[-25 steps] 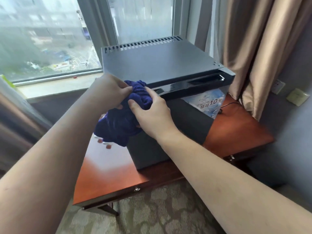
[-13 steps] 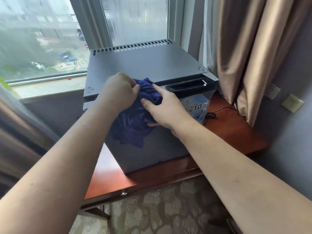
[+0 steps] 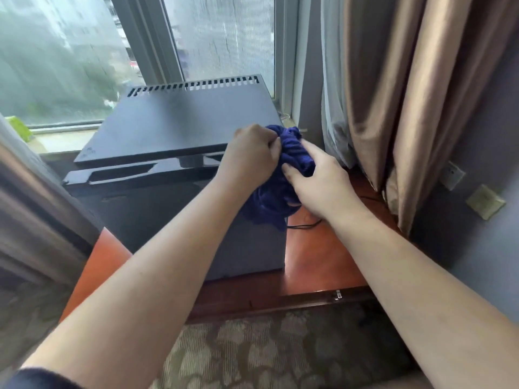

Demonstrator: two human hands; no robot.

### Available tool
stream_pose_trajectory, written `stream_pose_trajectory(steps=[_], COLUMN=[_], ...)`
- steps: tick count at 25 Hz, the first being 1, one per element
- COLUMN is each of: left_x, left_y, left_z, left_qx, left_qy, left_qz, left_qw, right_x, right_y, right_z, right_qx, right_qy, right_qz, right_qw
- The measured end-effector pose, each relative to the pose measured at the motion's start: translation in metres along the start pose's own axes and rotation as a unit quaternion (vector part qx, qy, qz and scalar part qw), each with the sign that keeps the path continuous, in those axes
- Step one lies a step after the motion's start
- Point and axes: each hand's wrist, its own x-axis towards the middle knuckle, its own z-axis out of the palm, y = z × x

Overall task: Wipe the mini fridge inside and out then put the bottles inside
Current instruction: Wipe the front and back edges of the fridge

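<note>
A pale, hazy window [image 3: 70,66] stood behind the mini fridge [image 3: 182,127], with beige curtains [image 3: 393,94] to the fridge's right and patterned carpet [image 3: 266,346] below its front. The black fridge sat on a reddish wooden bench [image 3: 323,248]. At the fridge's top front right corner, a bunched dark blue cloth [image 3: 292,153] was held in both hands. The left hand [image 3: 250,155] was clenched around its upper part, and the right hand [image 3: 320,183] gripped its side with curled fingers. A thin black cable [image 3: 303,226] lay just right of the fridge.
</note>
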Motion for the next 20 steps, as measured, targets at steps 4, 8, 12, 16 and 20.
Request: stream_pose_trajectory(steps=[4, 8, 12, 16, 20], left_x=[-0.019, -0.061, -0.103, -0.147, -0.190], left_y=[-0.013, -0.032, -0.081, -0.140, -0.182], left_z=[0.011, 0.039, 0.097, 0.185, 0.265], left_qx=[-0.025, -0.066, -0.062, -0.042, -0.037], left_qy=[0.081, 0.145, 0.078, -0.018, -0.102], left_qz=[0.014, 0.055, 0.047, 0.048, 0.029], left_qw=[0.996, 0.986, 0.994, 0.998, 0.994], right_x=[-0.010, -0.022, -0.032, -0.057, -0.074], right_y=[0.016, 0.049, 0.120, 0.216, 0.288], right_z=[0.021, 0.059, 0.112, 0.173, 0.217], right_qx=[0.044, 0.095, 0.092, 0.109, 0.116], right_qy=[0.033, 0.094, 0.103, 0.109, 0.106], right_qz=[-0.015, -0.007, 0.055, 0.126, 0.238], right_qw=[0.998, 0.991, 0.989, 0.980, 0.959])
